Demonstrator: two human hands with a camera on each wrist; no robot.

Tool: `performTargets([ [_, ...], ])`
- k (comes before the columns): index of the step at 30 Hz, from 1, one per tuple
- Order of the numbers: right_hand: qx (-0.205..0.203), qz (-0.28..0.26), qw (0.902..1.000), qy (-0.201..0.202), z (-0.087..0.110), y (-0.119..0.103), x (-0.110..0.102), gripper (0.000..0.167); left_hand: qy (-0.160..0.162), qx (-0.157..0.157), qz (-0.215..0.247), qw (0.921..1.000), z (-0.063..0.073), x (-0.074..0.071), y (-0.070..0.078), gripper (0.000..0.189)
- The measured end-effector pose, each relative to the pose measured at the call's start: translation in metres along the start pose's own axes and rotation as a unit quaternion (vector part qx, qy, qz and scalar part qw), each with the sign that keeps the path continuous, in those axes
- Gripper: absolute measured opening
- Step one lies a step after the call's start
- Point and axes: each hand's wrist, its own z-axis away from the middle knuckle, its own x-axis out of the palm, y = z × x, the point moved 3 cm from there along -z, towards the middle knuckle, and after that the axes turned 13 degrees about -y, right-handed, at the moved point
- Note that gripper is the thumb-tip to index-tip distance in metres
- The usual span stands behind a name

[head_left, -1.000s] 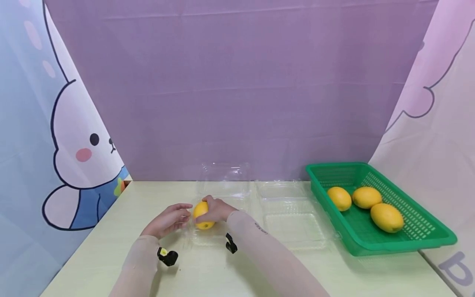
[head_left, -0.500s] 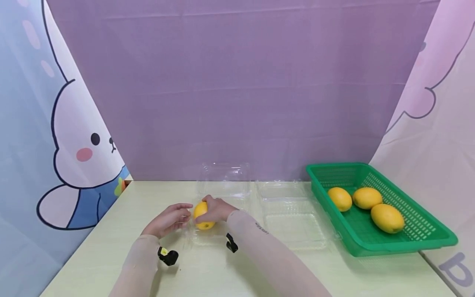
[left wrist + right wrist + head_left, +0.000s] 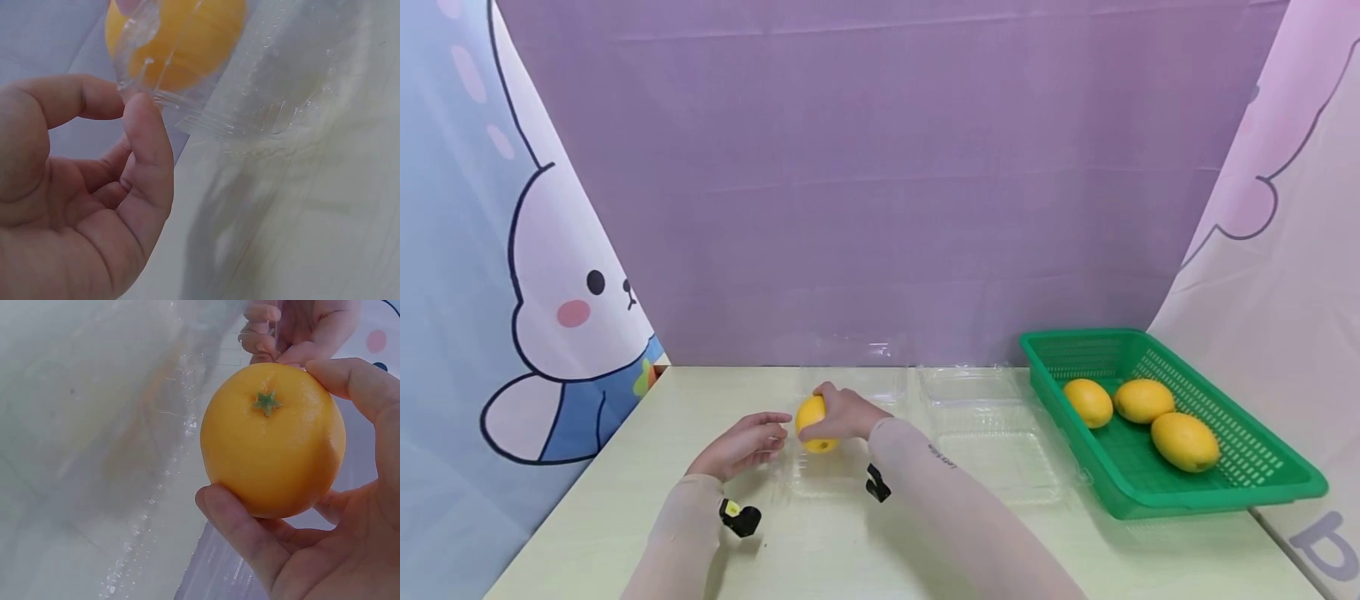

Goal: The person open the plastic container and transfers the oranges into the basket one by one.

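Observation:
My right hand [image 3: 848, 415] grips a yellow lemon [image 3: 810, 413] between thumb and fingers, over the left clear plastic clamshell box [image 3: 827, 485]. In the right wrist view the lemon's end with a green star-shaped stem mark faces the camera. My left hand [image 3: 741, 446] is at the box's left side. Seen from the left wrist, its thumb and index finger pinch the edge of the clear box, and the lemon shows through the plastic wall. The box's lid stands raised at the back.
A second clear clamshell box [image 3: 996, 458] lies open just right of the first. Farther right stands a green plastic basket [image 3: 1213, 502] holding three lemons [image 3: 1183, 442]. A purple cloth [image 3: 880, 183] hangs behind the table [image 3: 820, 558].
Over the last half second my right hand has lifted the lemon slightly, up and to the right. The left hand stays nearly still at the box's edge.

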Motion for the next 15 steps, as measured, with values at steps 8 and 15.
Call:
performTargets([
  [8,-0.018,0.008,0.9998,0.009,0.005,-0.003,-0.006,0.077,-0.009,-0.012,-0.001,0.9999,0.001,0.001,0.001,0.05],
  [15,-0.021,0.011,0.9997,0.011,0.009,-0.004,-0.011,0.076,0.005,-0.025,-0.004,0.9997,0.002,0.003,0.002,0.048],
])
